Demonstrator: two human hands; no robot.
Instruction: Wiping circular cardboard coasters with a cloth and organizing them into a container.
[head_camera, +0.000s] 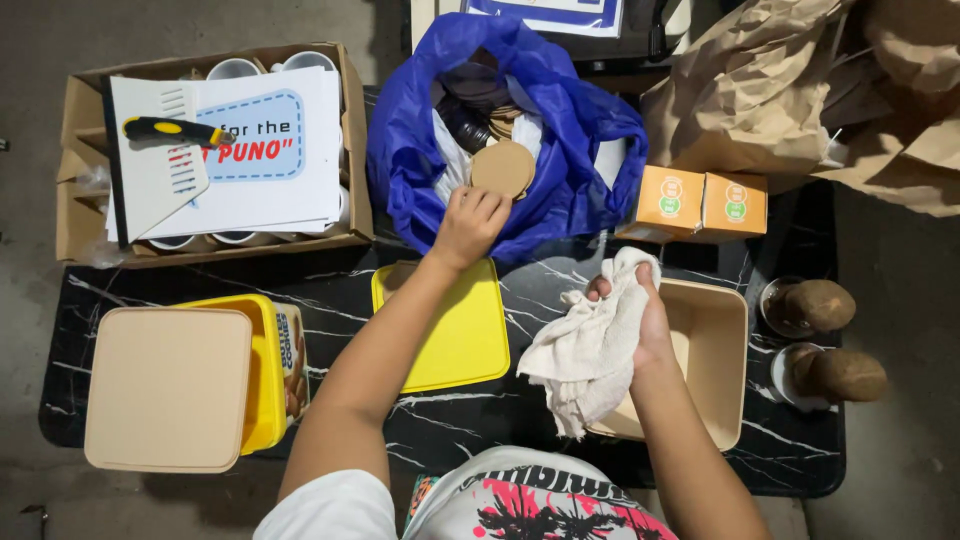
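— What is the left hand (470, 222) on?

— A round tan disc (503, 167), at the mouth of the blue plastic bag (580, 150). The fingers pinch its lower edge, so it stands nearly upright, just above the stack of similar discs inside the bag.

— And the right hand (645, 325)?

— Its fingers are closed around a crumpled white cloth (585, 355), held over the near corner of an open beige container (715, 345). The cloth hangs loose below the hand, probably for wiping.

— Why is the bag so close?

— It sits at the far edge of the black marble table (500, 420), within easy reach. A yellow lid (460, 340) lies flat under the left forearm.

— What else?

— A beige lid (168, 388) rests on a yellow tub (265, 370) at left; behind it, a cardboard box (80, 130) holds cups under papers and a utility knife (172, 130).
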